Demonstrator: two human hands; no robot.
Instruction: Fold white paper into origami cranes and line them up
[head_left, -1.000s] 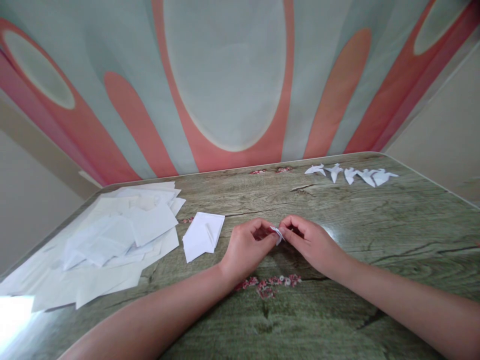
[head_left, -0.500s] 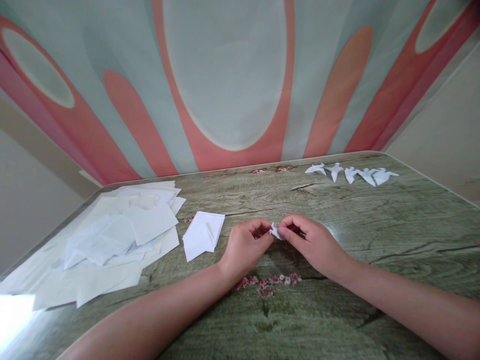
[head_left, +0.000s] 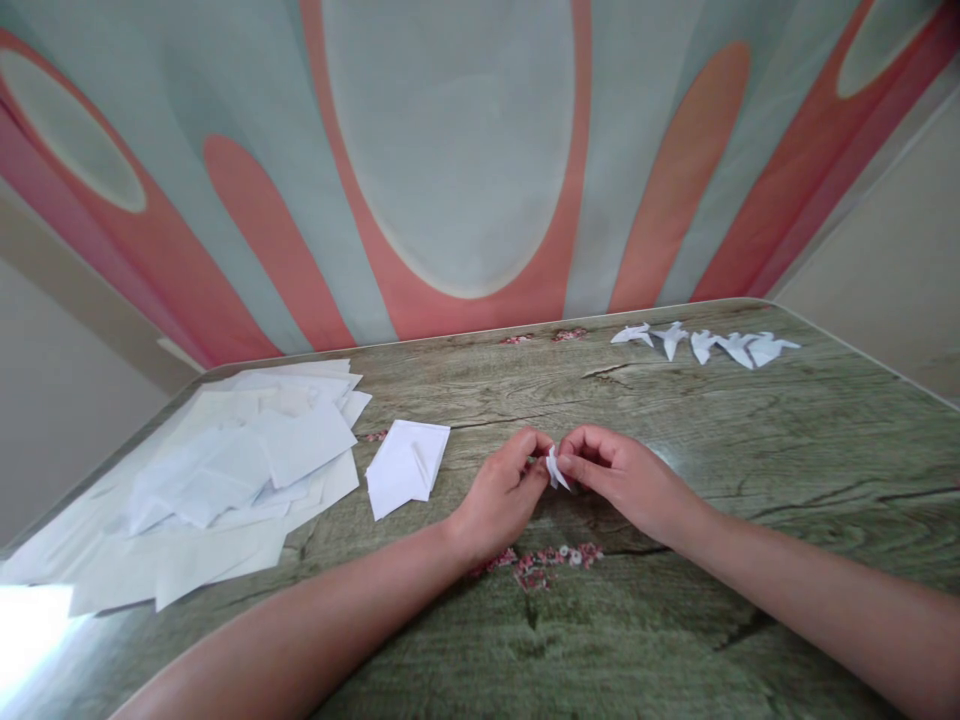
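Observation:
Between my two hands, just above the table, is a small white piece of folded paper (head_left: 556, 470), its pointed parts sticking up and down. My left hand (head_left: 501, 492) pinches it from the left side with thumb and fingers. From the right, my right hand (head_left: 624, 478) grips it between thumb and forefinger. My fingers cover part of the paper. Left of my left hand lie a few folded white sheets (head_left: 397, 475), loosely stacked flat on the table.
A wide, untidy pile of white paper sheets (head_left: 225, 560) covers the table's left side. Several folded paper birds (head_left: 671, 340) stand in a row at the back right. The wood-patterned table (head_left: 810, 450) meets a patterned curtain or panel (head_left: 480, 315) behind.
The folded paper has turned in my fingers and now stands more upright. My left hand has shifted its hold and rotated slightly; my right hand stays almost in place.

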